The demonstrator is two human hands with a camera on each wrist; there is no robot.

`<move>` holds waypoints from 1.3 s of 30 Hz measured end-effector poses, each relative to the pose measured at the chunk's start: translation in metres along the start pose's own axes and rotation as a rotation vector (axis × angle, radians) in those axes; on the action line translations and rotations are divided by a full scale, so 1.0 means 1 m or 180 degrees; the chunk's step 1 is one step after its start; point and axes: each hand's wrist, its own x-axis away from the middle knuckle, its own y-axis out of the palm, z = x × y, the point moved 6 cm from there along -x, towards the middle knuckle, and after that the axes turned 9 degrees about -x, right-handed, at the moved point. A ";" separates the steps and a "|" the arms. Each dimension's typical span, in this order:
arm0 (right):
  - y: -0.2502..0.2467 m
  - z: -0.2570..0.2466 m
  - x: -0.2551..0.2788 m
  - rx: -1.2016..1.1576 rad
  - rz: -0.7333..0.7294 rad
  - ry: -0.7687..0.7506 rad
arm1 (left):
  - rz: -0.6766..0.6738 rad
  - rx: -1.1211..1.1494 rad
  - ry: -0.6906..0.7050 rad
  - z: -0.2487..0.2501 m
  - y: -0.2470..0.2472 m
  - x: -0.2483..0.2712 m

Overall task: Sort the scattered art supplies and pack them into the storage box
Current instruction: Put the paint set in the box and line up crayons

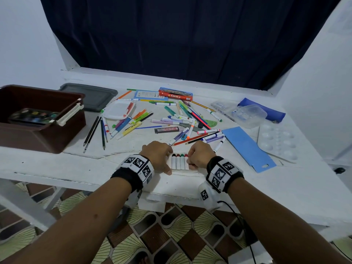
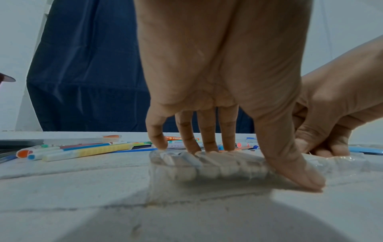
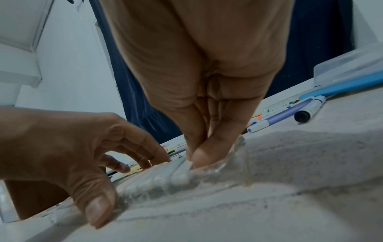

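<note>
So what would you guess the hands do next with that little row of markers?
Probably slide the last marker in: the right hand pinches the clear sleeve's open edge, the left hand pins the marker row flat, and the brown storage box waits at left.

White tabletop [image 1: 57,164]; dark brown storage box [image 1: 38,138] beside a grey lid [image 1: 95,96]; navy curtain [image 1: 190,35]; light blue card sleeve [image 1: 247,149]; white crayons [image 1: 180,161] capped black, dark red, green, red; black-and-white checker-marked wristbands [image 1: 138,165]; floor tiles [image 1: 152,235] patterned brown and cream
</note>
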 end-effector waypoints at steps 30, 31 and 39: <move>-0.011 -0.046 -0.018 -0.0025 -0.0349 -0.0806 | 0.0904 0.1905 -0.0214 -0.104 -0.037 -0.010; -0.010 -0.052 -0.023 -0.0107 -0.0391 -0.0819 | 0.0975 0.1779 -0.0410 -0.119 -0.039 -0.013; -0.002 -0.099 -0.074 -0.0050 -0.0540 -0.0959 | 0.1072 0.1120 -0.2064 -0.206 -0.042 -0.032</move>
